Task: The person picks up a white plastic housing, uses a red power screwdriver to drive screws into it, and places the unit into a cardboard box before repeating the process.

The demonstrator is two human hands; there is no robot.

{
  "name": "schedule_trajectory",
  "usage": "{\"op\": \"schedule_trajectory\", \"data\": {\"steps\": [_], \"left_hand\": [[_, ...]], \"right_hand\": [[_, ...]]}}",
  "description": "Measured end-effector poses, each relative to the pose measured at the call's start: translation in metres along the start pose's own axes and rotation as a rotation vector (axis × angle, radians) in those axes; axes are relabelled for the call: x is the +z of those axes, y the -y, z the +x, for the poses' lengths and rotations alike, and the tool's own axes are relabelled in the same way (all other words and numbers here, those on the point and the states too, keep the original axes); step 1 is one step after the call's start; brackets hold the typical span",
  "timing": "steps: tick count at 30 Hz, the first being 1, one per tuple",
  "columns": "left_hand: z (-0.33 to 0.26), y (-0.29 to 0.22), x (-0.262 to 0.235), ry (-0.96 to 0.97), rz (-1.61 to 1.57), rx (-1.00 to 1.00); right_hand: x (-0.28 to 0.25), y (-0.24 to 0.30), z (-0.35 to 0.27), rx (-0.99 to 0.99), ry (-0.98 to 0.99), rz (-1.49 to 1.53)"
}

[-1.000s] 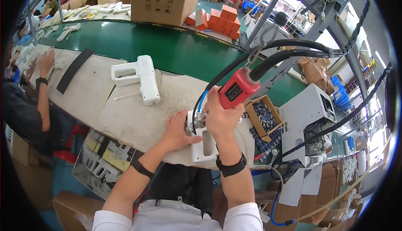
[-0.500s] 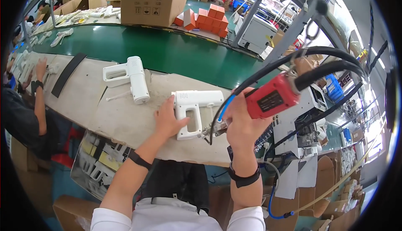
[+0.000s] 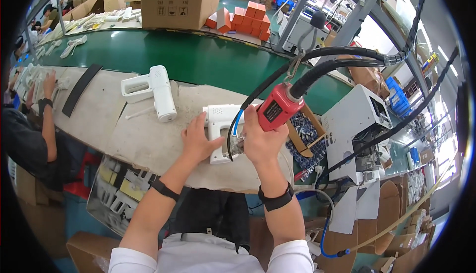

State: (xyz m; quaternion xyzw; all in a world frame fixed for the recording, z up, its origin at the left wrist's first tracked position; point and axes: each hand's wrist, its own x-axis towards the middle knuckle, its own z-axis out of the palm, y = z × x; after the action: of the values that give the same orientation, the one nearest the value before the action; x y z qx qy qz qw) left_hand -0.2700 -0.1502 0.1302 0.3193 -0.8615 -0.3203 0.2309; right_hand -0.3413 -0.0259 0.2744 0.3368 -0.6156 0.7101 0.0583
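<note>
A white pistol-shaped plastic housing (image 3: 224, 112) lies on the worktop in front of me. My left hand (image 3: 197, 143) grips its left side, fingers along the edge and thumb across the handle. Wrapped round a red power screwdriver (image 3: 281, 107), my right hand (image 3: 264, 141) holds it tilted over the housing's right part. The driver's metal front end is down beside the handle, where my hand partly covers it; its tip cannot be made out. Further left lies a second white pistol-shaped housing (image 3: 162, 94), touched by neither hand.
Black cables and a hook hold the driver from above. A carton of small parts (image 3: 303, 129) and a white machine (image 3: 354, 117) stand on the right. The green conveyor belt (image 3: 198, 52) runs behind the worktop. At far left, a co-worker's hand (image 3: 48, 82) is over white parts.
My right hand has brought the red power screwdriver left and closer over the housing, uncovering the parts carton at right. My left hand has barely moved.
</note>
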Motion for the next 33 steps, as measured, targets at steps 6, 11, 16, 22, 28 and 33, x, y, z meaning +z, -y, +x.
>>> {"op": "schedule_trajectory", "data": {"steps": [6, 11, 16, 22, 28, 33], "left_hand": [[-0.001, 0.000, -0.009, 0.035, -0.033, -0.012], [0.008, 0.016, 0.009, -0.002, -0.114, 0.063], [0.005, 0.025, 0.015, -0.058, -0.043, 0.066], [0.001, 0.024, 0.020, -0.119, 0.059, 0.098], [-0.010, 0.019, -0.003, -0.152, -0.241, 0.040], [-0.033, 0.025, -0.056, -0.027, -0.512, -0.084]], "right_hand": [[0.006, 0.059, 0.005, -0.003, -0.053, 0.113], [0.024, 0.052, -0.002, -0.033, 0.083, 0.075], [0.034, 0.049, -0.004, 0.050, 0.080, 0.165], [0.053, 0.020, -0.017, 0.183, 0.087, 0.102], [0.049, 0.041, -0.011, 0.201, 0.092, 0.252], [0.004, 0.076, 0.020, 0.193, 0.152, 0.018]]}}
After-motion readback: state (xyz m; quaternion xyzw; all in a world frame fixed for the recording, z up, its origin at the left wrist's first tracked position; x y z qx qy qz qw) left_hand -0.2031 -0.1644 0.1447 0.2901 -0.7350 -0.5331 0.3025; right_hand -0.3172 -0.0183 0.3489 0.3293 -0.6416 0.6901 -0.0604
